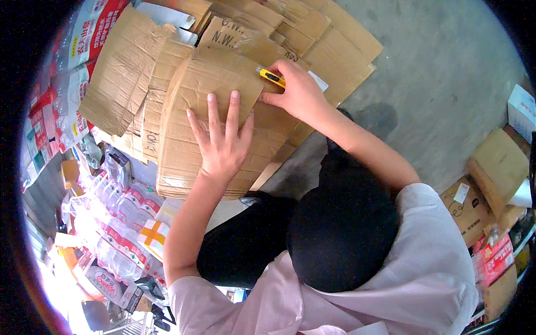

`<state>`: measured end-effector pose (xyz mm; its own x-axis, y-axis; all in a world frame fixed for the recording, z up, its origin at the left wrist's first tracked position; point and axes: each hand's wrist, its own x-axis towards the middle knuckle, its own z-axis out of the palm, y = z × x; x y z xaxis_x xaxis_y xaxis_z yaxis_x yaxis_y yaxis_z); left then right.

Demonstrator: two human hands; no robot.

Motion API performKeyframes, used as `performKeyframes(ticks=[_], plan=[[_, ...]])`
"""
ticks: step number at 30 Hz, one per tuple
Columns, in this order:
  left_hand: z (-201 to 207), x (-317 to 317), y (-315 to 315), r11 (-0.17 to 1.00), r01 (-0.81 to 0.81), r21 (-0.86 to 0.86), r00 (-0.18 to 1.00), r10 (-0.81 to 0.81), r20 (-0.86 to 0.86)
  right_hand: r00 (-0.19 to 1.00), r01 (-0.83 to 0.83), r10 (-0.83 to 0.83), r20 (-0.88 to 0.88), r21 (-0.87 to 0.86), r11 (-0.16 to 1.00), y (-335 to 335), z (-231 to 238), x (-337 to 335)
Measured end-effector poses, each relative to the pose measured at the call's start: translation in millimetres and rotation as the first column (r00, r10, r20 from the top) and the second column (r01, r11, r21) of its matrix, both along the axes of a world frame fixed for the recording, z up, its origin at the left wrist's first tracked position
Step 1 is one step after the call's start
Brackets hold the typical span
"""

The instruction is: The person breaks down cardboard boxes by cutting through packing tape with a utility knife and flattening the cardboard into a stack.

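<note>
My right hand (298,92) grips a yellow box cutter (272,77), whose tip points left over the cardboard. Flat on a brown cardboard sheet (184,162) rests my left hand (223,139), its fingers spread. That sheet lies on top of a pile of flattened cardboard (318,33), with printed letters showing on some pieces. The cutter is just right of the sheet's upper right corner; whether its blade touches the cardboard I cannot tell.
Shrink-wrapped bottle packs (75,106) stand at the far left, with more plastic bottles (128,204) at the lower left. Another cardboard piece (123,78) leans over the pile's left side. Cardboard boxes (499,167) sit at the right, beyond grey floor (435,72).
</note>
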<state>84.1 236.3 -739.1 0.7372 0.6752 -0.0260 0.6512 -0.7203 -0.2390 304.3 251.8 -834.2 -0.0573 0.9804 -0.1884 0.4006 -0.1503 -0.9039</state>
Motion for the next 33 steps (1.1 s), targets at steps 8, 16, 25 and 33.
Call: performKeyframes(ticks=[8,16,25,33], plan=[[4.0,-9.5,-1.2,0.999,0.039,-0.005,0.999,-0.039,-0.02,0.967,-0.18,0.18,-0.181,0.017,0.983,11.0,20.8,39.2],[-0.6,-14.2,-1.5,0.997,0.061,0.045,0.998,-0.062,0.022,0.955,-0.275,0.285,-0.084,0.112,0.955,25.9,24.9,36.4],[0.5,-14.4,0.3,0.997,0.067,0.043,0.997,-0.068,0.022,0.918,-0.386,0.396,-0.006,0.211,0.898,44.5,28.8,38.0],[-7.1,-19.6,-3.0,0.998,0.064,0.012,0.996,-0.065,0.059,0.785,-0.616,0.598,0.158,0.1,0.782,67.4,36.4,45.0]])
